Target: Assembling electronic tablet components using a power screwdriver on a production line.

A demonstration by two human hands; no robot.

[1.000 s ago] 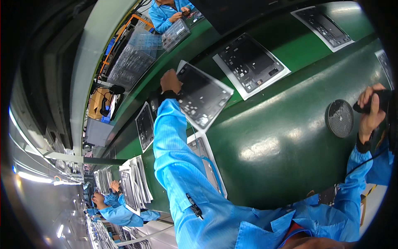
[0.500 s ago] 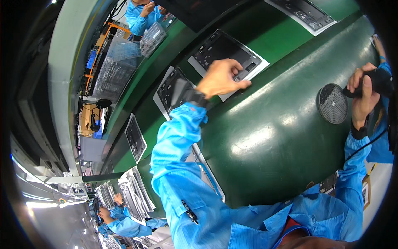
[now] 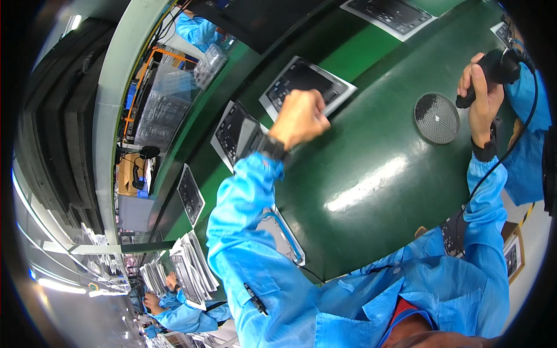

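Note:
My left hand [image 3: 299,119] is closed, with fingers and thumb curled together, over the near edge of a dark flat panel [image 3: 316,78] on a white sheet. I cannot make out whether anything small is between its fingers. At the right, my right hand [image 3: 484,104] is wrapped round a black corded handheld tool [image 3: 498,68]; its exact kind is unclear. Left of that hand, a round grey dish [image 3: 444,122] with a dotted grid lies on the green table [image 3: 348,232]. Dark bits cover part of the dish.
More dark panels on white sheets line the belt: one left of my left hand [image 3: 227,130], another farther left [image 3: 188,194], one at the far right [image 3: 394,14]. A blue-edged tray [image 3: 293,246] lies beside my left arm. A stack of sheets [image 3: 194,264] and co-workers' blue sleeves [image 3: 185,319] are at lower left.
My left hand's fingers have drawn together from a looser spread near the panel. My right hand and the black tool sit farther left and higher in view; the whole view has shifted too.

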